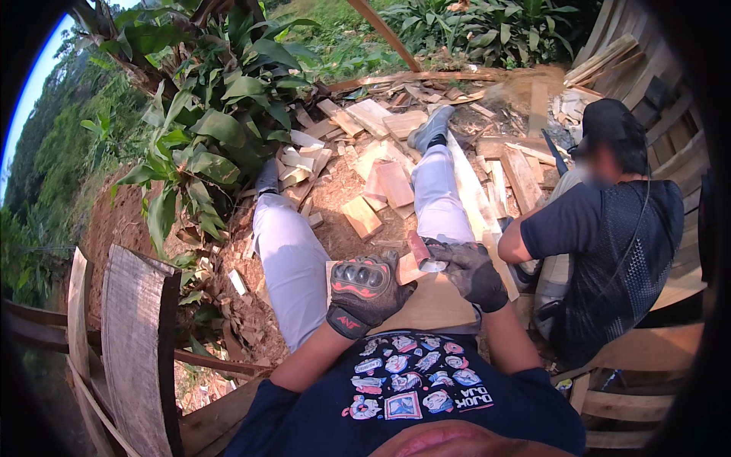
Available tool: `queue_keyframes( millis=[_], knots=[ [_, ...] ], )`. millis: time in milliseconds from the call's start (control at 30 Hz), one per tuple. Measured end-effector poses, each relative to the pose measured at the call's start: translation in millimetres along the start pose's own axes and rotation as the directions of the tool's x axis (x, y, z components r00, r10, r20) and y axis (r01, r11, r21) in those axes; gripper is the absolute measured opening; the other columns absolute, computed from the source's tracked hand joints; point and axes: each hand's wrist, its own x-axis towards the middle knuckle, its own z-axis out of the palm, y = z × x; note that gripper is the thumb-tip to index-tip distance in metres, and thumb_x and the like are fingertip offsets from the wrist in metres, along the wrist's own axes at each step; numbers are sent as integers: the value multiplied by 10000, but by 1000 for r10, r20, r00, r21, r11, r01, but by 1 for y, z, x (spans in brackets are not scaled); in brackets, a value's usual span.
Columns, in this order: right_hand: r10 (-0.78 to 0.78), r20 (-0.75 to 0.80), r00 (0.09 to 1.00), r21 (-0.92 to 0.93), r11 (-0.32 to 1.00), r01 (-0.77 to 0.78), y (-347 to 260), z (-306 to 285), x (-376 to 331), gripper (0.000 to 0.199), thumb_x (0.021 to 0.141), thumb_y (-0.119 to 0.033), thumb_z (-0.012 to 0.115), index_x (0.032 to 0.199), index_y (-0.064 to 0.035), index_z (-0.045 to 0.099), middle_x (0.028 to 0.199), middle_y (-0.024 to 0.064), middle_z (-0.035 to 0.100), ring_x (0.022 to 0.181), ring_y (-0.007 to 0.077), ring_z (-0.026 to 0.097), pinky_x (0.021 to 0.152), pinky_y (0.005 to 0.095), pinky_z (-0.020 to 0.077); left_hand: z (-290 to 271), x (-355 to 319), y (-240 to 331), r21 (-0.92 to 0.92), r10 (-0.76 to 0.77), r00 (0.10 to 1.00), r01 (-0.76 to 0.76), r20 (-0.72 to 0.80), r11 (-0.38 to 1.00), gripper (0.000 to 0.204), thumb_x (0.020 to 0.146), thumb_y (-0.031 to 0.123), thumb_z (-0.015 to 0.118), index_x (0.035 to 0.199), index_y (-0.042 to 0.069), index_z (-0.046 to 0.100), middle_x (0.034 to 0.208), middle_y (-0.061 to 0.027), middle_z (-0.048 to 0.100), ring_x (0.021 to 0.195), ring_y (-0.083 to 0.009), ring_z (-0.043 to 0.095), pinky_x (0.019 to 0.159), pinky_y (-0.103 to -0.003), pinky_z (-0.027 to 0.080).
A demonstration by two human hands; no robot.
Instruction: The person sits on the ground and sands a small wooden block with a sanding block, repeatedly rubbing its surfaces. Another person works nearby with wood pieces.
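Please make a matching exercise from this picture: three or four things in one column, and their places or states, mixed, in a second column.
Things:
1. left hand
2. right hand
3. wooden offcuts
4. co-worker

Places or states:
A. lie scattered on the ground beyond the feet
B. sits at the person's right, in a dark shirt
C. in a gloved grip on a small reddish piece
D. gloved with hard knuckle pads, resting on a flat board

Pairs: 1-D, 2-C, 3-A, 4-B

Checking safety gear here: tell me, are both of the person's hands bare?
No, the left hand and the right hand both wear dark padded gloves while gripping a small wood piece.
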Motion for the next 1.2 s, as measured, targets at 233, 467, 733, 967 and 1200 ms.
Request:
queue_keyframes(
  millis=[233,467,733,967,1200],
  knots=[
    [95,115,989,-100,991,-84,30,29,-5,419,1010,-126,634,1417,-169,725,1194,180,763,1076,365,697,988,493,531,6,-1,1,14,51,998,-51,-32,999,535,863,605,792,1055,106,787,825,-150,766,767,-375,758,719,-520,589],
    [141,144,980,148,976,-162,-47,-16,23,447,1030,-63,588,1456,-143,697,1332,175,758,1120,329,736,956,423,570,7,-6,-3,10,43,998,-43,-53,999,525,853,590,803,1081,118,794,829,-144,767,768,-363,760,718,-504,592],
    [55,202,978,-318,948,13,66,42,-31,493,1080,-200,545,1561,-93,576,1457,159,650,1302,269,630,1082,363,512,9,-3,2,27,94,991,-91,-100,995,471,857,580,794,1009,133,787,809,-126,759,730,-345,747,689,-504,577],
    [160,316,935,-176,978,-108,-16,-13,11,501,1064,-251,577,1544,-106,586,1292,104,703,1136,242,681,992,396,534,17,-7,0,59,145,971,-136,-189,989,379,847,525,782,920,154,763,742,-109,713,689,-327,716,632,-510,528],
    [29,251,968,-556,823,119,-88,-46,27,542,896,-171,664,1436,-124,679,1022,146,748,903,345,736,789,498,569,30,-3,2,83,186,960,-172,-210,982,371,885,534,769,913,166,792,728,-103,712,665,-323,716,635,-504,549]
  ],
)
